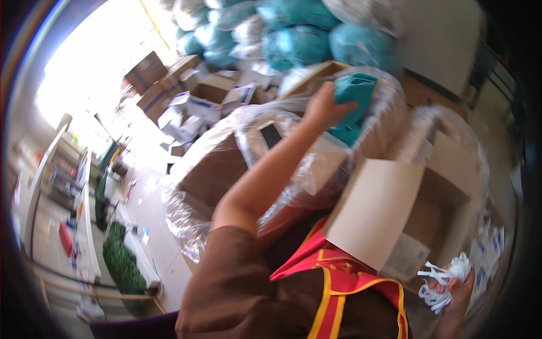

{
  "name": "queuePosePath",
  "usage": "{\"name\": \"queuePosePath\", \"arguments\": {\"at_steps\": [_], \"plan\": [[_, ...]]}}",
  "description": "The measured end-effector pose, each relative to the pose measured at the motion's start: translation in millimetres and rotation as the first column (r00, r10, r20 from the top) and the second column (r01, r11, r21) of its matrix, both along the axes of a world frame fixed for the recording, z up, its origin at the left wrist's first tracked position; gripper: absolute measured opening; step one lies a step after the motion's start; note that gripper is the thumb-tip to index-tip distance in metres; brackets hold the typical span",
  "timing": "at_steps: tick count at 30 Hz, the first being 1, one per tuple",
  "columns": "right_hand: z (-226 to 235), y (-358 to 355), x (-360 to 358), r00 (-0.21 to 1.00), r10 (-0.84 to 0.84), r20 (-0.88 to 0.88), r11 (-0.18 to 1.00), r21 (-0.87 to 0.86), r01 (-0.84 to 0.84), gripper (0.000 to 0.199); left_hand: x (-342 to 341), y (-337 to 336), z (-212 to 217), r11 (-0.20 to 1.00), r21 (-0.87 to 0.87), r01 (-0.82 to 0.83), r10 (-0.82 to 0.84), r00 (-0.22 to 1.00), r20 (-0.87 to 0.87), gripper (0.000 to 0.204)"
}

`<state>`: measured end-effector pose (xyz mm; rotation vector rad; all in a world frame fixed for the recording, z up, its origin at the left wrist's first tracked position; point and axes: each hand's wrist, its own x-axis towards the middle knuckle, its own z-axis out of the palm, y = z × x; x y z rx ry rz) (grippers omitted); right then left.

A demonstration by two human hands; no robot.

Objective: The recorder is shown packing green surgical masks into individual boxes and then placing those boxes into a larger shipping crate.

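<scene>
Left hand [324, 104] is stretched out up and away from the body, fingers closed on a teal folded cloth piece [353, 96]; the cloth sits above a clear crinkled plastic bag [293, 141] that lines a big brown cardboard carton [220, 169]. Right hand [457, 291] is low at the lower right edge, closed around a bunch of white elastic cords [443, 279] (exact finger positions blurred). Between the two hands stands an open brown cardboard box [378, 214] with its flap raised, just beside the cords. Behind, a pile of teal stuffed plastic sacks [305, 39] and scattered open small cardboard boxes [209, 93] lie on the floor. The person wears a brown sleeve [237, 282] and a red vest with yellow trim [339, 282].
</scene>
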<state>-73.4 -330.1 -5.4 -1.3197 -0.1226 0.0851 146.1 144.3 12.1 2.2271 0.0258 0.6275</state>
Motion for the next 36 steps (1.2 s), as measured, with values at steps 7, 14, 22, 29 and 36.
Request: {"name": "queuePosePath", "arguments": {"at_steps": [7, 14, 22, 29, 36], "plan": [[-1, 54, 48, 1.000, 0.019, -0.006, 1.000, -0.019, -0.019, 0.034, -2, -65, -38, 0.961, -0.088, 0.261, -0.262, 0.965, -0.011, 0.068], [1, 118, 75, 0.915, 0.404, 0.020, 0.911, 0.080, -0.404, 0.075, -148, -167, -13, 0.779, -0.118, 0.615, -0.548, 0.761, 0.348, 0.071], [30, 138, 38, 0.794, 0.606, -0.054, 0.688, -0.465, -0.557, 0.071, -169, -119, -28, 0.881, 0.041, 0.471, -0.473, 0.876, 0.093, 0.049], [26, 80, 62, 0.907, 0.418, 0.055, 0.754, -0.579, -0.312, 0.018, -226, 33, -6, 0.944, -0.159, -0.290, 0.301, 0.953, 0.048, 0.041], [-23, 49, 115, 0.922, 0.370, -0.116, 0.420, -0.864, -0.277, 0.020, -232, 100, -58, 0.897, 0.394, -0.202, 0.289, 0.941, -0.175, 0.058]]}}
